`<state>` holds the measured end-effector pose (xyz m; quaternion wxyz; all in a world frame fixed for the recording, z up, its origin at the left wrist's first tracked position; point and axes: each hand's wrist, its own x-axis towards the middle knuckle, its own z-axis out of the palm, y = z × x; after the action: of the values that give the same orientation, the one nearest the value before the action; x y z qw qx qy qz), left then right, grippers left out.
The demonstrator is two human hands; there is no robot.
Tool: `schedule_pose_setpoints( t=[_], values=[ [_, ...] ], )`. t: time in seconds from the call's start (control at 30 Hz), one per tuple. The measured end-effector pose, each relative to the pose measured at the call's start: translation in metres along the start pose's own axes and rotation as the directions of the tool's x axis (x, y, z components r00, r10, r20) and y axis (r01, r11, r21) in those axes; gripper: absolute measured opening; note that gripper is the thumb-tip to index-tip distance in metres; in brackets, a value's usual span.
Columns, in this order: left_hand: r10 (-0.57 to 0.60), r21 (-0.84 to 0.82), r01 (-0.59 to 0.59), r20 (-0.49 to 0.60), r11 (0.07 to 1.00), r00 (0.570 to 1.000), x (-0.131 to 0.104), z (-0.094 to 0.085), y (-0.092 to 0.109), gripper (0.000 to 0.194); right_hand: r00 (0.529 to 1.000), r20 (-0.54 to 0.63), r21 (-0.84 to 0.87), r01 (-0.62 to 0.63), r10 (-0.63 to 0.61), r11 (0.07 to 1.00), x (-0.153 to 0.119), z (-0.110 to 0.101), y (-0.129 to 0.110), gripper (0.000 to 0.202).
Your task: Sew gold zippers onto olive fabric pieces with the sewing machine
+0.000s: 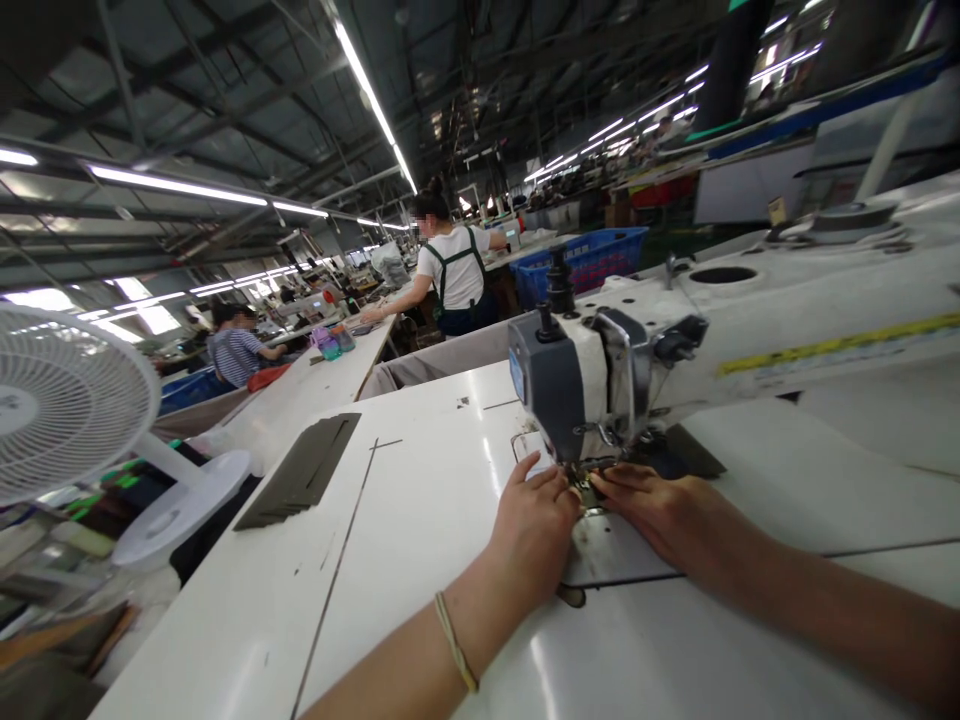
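At the needle area of a sewing machine (581,370), my two hands work close together. My left hand (536,520) has its fingers bent inward beside the presser foot, and a twisted band circles that wrist. Coming in from the right, my right hand (664,505) keeps its fingers pressed together, tips by the needle. What the fingertips pinch is hidden under them and the machine head. Just behind the right hand, a dark fabric piece (694,452) lies on the machine bed. The metal needle plate (611,550) shows below the hands.
A fanned stack of dark fabric pieces (300,475) lies on the white table (405,560) to the left. A white fan (180,500) stands beyond its left edge. Farther off are a blue basket (619,245), a person in a white shirt (457,265) and a seated person (238,350).
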<state>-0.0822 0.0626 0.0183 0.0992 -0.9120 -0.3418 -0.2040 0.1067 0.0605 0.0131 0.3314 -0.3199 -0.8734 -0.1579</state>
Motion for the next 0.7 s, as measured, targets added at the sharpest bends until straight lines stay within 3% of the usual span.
schedule_pose_setpoints(
  t=[0.17,0.33,0.43,0.5,0.6,0.63,0.7],
  values=[
    [-0.042,-0.067,0.037,-0.07,0.997,0.997,-0.002,0.006,0.0,0.009,0.992,0.084,0.061,-0.098,0.093,0.993,-0.005,0.008,-0.001,0.03],
    [-0.079,-0.136,0.065,-0.097,0.989,0.992,-0.005,0.003,-0.005,0.009,0.989,0.126,0.067,-0.088,0.079,0.994,-0.008,-0.001,0.013,0.018],
    [-0.109,-0.139,0.091,-0.13,0.986,0.986,-0.007,-0.007,0.003,0.006,0.991,0.105,-0.09,-0.077,0.087,0.993,-0.02,-0.016,0.036,0.018],
    [-0.091,-0.153,0.066,-0.161,0.986,0.983,-0.008,-0.016,0.019,0.009,0.99,0.074,-0.227,-0.098,0.118,0.969,-0.031,-0.027,0.044,0.023],
    [0.03,-0.214,-0.062,-0.148,0.975,0.988,-0.005,-0.024,0.052,0.042,0.99,0.058,-0.203,-0.115,0.13,0.972,-0.049,-0.041,0.024,0.029],
    [0.076,-0.231,-0.1,-0.111,0.968,0.991,-0.004,-0.024,0.062,0.051,0.988,0.056,-0.119,-0.133,0.141,0.984,-0.055,-0.045,0.01,0.029],
    [0.158,-0.263,-0.15,0.011,0.953,0.987,-0.001,-0.021,0.075,0.047,0.973,0.048,0.107,-0.23,0.226,0.967,-0.069,-0.054,-0.024,0.027]
  ],
)
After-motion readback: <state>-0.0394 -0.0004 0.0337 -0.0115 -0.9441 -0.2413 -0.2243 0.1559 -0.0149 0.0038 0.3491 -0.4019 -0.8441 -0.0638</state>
